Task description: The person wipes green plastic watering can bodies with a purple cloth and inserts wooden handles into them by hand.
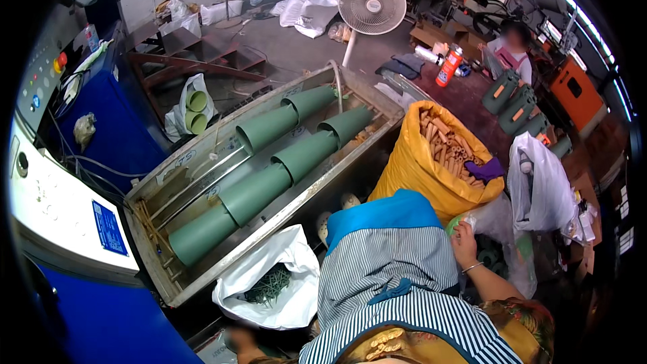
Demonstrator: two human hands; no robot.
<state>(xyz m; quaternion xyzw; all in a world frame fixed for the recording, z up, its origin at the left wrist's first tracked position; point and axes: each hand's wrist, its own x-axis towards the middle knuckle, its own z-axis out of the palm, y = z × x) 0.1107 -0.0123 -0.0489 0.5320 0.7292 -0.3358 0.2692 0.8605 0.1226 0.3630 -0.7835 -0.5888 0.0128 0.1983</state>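
My right hand [464, 244] is at the clear plastic bag [490, 219] beside my apron, its fingers bent against the gathered plastic. Something green shows through the bag at the fingertips. Low in the picture, my left hand [244, 342] is smeared by motion, and its fingers cannot be made out. Close above it, an open white sack [232, 286] holds thin dark green strips [269, 285]. A large yellow sack [397, 162] full of orange-brown tubes [445, 143], with a purple cloth [484, 170] on top, stands beyond my lap.
A long metal trough [269, 212] with several green tapered tubes [256, 192] lies ahead to the left. On the left is a white and blue machine [67, 216]. A fan [372, 4], an orange spray can [449, 66], a white bag [539, 189] and a seated person [512, 50] are farther off.
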